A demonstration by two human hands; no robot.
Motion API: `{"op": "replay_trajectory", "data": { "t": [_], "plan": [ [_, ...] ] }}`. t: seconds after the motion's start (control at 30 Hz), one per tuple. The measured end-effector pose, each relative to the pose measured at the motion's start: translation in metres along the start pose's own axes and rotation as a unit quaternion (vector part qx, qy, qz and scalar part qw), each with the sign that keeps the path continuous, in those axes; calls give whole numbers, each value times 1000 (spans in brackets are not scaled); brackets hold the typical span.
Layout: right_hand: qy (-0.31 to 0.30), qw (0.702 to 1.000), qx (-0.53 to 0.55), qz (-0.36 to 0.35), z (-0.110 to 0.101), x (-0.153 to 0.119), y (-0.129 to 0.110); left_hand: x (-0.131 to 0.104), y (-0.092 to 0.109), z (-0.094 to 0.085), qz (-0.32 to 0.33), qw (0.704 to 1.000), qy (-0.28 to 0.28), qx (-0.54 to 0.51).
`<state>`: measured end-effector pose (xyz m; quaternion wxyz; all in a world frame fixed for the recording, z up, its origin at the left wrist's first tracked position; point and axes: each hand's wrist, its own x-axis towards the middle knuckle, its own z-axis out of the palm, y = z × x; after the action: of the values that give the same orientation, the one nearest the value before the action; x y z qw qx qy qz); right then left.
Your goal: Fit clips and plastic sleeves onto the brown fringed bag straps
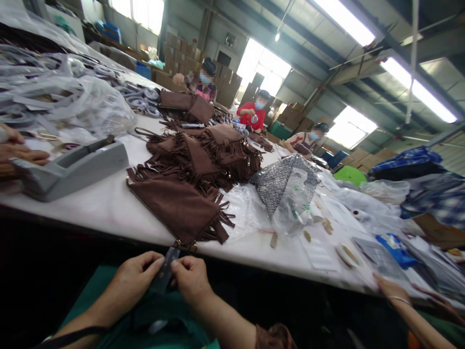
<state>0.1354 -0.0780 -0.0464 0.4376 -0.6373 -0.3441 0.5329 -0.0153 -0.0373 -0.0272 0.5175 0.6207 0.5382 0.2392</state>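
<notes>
Beside the worktop, my left hand and right hand pinch a translucent strip, apparently adjusting it near the brown bag; repositioning calls for steadiness.

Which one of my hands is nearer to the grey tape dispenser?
Left. Your left hand is to the right of the grey tape dispenser and closer to you; your right hand is on the same side, but farther away from it.

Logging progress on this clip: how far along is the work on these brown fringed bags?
The nearest bag already has fringe and metal fittings. The left hand and right hand pinch a translucent sleeve beside them, apparently unfinished. How many heaped bags remain, I can't tell.
</notes>
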Motion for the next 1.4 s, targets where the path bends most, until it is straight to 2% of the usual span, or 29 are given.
{"op": "replay_trajectory", "data": {
  "t": [0.27, 0.43, 0.57, 0.77, 1.0, 1.2, 1.27, 1.3, 1.33, 1.4],
  "plan": [
    [20, 999, 4, 24, 4, 7, -11, 2, 0, 1, -8, 1000, 25, -2],
    [17, 998, 28, 62, 6, 9, -20, 6, 6, 2, -15, 999, 41, -13],
    [13, 995, 56, 79, 3, 3, -16, 9, 10, 3, -11, 999, 46, 5],
    [-9, 998, 35, 57, 3, 1, -9, 14, 8, 4, -5, 997, 70, 10],
    [11, 997, 42, 66, 6, 7, -20, 10, 2, 1, -40, 992, 3, -119],
    [-16, 998, 18, 52, 3, 4, -9, 12, 4, 9, -89, 974, -62, -201],
    [-7, 999, -35, -3, -5, 1, -5, 13, 7, 9, -91, 971, -68, -212],
    [11, 995, -74, -60, -10, -1, -5, 13, 8, 9, -93, 970, -69, -215],
    [33, 983, -120, -133, -16, -2, -5, 13, 10, 8, -99, 968, -70, -220],
    [67, 930, -214, -292, -28, -3, -9, 12, 14, 7, -125, 961, -75, -237]
  ]
}}
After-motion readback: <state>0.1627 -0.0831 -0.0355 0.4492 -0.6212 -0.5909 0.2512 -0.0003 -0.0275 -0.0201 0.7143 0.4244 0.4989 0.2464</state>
